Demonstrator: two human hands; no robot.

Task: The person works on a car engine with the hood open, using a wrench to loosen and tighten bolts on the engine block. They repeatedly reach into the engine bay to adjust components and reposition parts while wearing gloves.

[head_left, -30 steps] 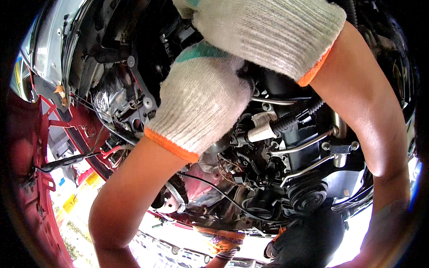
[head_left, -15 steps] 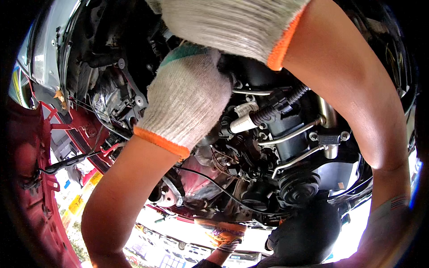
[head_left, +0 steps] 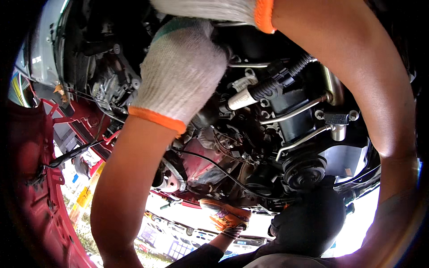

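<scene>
- Reaching up into the engine bay [head_left: 85,121] with the left hand [head_left: 182,64], in a pale knit glove [head_left: 178,76] with an orange cuff [head_left: 156,119]; probably angled so as to get past the crowded parts.
- Bringing the right hand [head_left: 205,8] across the top in a wide bend, likely for access to nearly the same spot from the other side.
- Cannot tell the spread of the fingers on either hand — lost in shadow on the left, mostly outside the view on the right — nor any hold on anything.
- Nearest to both: a dark housing [head_left: 248,49], right of the left glove and below the right wrist, with a thin metal pipe [head_left: 251,65] beside it; contact unclear.
- Gloved, likely, against grime and sharp edges.
- Packed into the bay: a white-sleeved connector [head_left: 240,99], silver tubes [head_left: 297,114], and a round black part [head_left: 304,173] lower right.
- Leading from the connector, a corrugated conduit [head_left: 300,67], presumably there to shield wires — none visible inside.
- Low in the view, a co-worker's orange-gloved hand [head_left: 227,216], well apart from both reaching hands.
</scene>
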